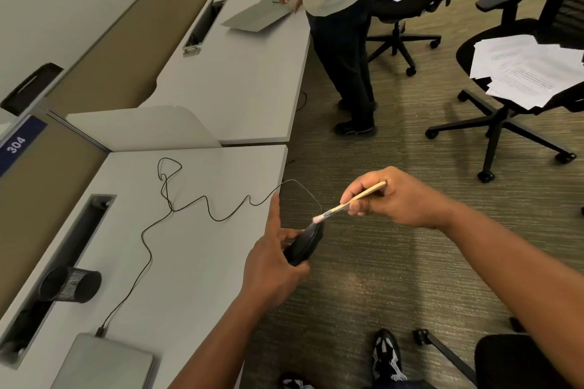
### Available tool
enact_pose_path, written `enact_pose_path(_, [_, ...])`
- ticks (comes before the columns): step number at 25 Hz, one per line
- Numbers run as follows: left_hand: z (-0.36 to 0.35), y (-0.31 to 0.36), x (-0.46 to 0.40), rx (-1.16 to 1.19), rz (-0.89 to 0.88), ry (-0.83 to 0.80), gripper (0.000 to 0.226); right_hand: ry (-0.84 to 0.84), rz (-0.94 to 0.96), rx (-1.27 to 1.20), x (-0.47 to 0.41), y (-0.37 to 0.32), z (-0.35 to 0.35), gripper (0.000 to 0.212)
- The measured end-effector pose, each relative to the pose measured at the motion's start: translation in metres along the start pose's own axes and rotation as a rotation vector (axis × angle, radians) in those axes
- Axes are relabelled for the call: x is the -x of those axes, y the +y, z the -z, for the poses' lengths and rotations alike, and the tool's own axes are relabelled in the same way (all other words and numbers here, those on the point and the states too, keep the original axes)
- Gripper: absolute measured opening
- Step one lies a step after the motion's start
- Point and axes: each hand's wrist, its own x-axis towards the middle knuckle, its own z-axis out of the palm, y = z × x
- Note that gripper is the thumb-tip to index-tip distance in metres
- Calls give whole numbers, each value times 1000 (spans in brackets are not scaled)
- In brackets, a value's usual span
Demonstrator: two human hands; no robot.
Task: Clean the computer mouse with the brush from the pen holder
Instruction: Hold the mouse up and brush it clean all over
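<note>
Office floor with striped carpet (363, 262) and a run of white desks (202, 262) set against tan partitions; the near partition carries a blue tag reading 304 (15, 144).

Containers: one black mesh pen holder (71, 284) lies on its side on the near desk, beside the cable slot (63, 262). Its contents cannot be made out from this angle.

Grip, left: the left hand (275, 265) holds the black computer mouse (305, 245) just past the desk edge, over the carpet. Thumb and lower fingers are wrapped on the mouse body; the index finger sticks out straight, off the mouse.

Grip, right: the right hand (392, 199) pinches the wooden handle of one small brush (347, 202) between thumb and fingertips, remaining fingers curled in. The pale bristle tip touches the upper end of the mouse.

One thin black cable (177, 208) runs from the mouse in loose loops across the desk to a plug at the closed grey laptop (107, 363) in the near corner.

Counts: one mouse, one brush, one pen holder, two laptops in view, the second (256, 14) on the far desk. Two office chairs (505, 98) stand on the carpet, each with loose paper sheets (524, 69) on the seat; part of a third chair shows at lower right.

One other person (341, 41) stands at the far desk with one hand on the second laptop. One of the wearer's shoes (387, 354) shows at the bottom edge.
</note>
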Motion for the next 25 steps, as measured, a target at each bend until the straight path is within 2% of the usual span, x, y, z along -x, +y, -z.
enact_pose_path(4, [0, 5, 0, -50, -21, 17, 152, -141, 59, 241, -1, -13, -28, 23])
enact_pose_path(11, [0, 2, 3, -77, -13, -8, 151, -102, -30, 509, -5, -9, -12, 21])
enact_pose_path(14, [2, 0, 2, -70, -16, -20, 151, -57, -9, 382, -3, -12, -13, 23])
enact_pose_path(18, [2, 0, 0, -52, -31, -20, 152, -138, 56, 287, -7, -17, -27, 23])
enact_pose_path(21, [3, -2, -2, -8, -37, -11, 148, -58, 18, 288, -12, -10, -22, 21])
enact_pose_path(25, [3, -6, -4, 44, -47, -11, 145, 7, -58, 138, -14, 4, -7, 20])
